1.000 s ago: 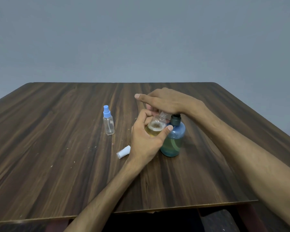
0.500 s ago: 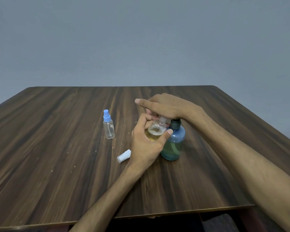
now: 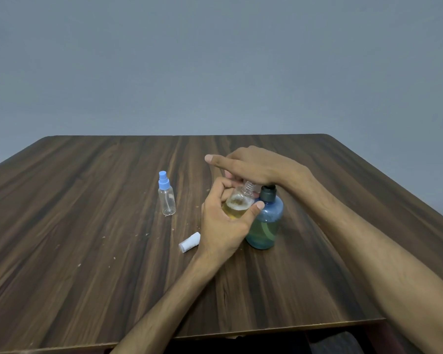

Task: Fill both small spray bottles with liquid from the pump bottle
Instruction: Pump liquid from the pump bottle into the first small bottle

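Left hand (image 3: 223, 226) grips the open spray bottle (image 3: 237, 204); right hand (image 3: 256, 167) presses the pump bottle (image 3: 265, 223) head. The small bottle looks light and slick, best held round its body.

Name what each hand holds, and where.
Left hand grips the uncapped small spray bottle round its body; right hand presses the pump bottle head.

Left hand (image 3: 221, 226) grips open spray bottle (image 3: 237, 204); right hand (image 3: 256, 166) atop pump bottle (image 3: 265, 223).

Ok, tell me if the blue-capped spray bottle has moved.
No. The blue-capped spray bottle sits unchanged beside the white cap; only the view shifted.
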`<state>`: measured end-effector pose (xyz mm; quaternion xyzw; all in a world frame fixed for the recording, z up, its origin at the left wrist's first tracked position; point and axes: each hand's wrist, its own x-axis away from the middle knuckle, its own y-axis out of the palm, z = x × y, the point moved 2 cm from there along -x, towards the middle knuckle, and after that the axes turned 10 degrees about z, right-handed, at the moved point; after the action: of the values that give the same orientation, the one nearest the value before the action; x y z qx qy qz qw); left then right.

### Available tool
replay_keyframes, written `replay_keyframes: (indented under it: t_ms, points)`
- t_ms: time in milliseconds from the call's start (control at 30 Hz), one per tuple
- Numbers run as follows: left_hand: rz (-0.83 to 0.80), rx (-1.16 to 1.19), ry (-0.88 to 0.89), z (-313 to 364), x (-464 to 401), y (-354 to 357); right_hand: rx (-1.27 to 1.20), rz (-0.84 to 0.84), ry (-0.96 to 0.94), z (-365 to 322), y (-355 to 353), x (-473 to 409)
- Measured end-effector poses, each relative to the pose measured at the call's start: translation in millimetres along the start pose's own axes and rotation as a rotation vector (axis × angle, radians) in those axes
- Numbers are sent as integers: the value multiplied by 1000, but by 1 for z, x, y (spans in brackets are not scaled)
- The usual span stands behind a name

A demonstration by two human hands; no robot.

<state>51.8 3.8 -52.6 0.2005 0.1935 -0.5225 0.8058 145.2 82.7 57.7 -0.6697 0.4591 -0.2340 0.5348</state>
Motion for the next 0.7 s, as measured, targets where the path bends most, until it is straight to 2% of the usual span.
replay_keyframes:
  t_ms: [200, 333, 500, 700]
  points:
    - [-1, 10, 7, 0, 1, -1, -16, 48, -8, -1, -7, -1]
    - [16, -17, -6, -3, 0, -1, 47, -12, -6, -2, 2, -1]
    - [10, -18, 5, -1, 1, -1, -36, 89, -33, 3, -5, -4]
    - [14, -21, 7, -3, 1, 0, 6, 59, 1, 0, -3, -2]
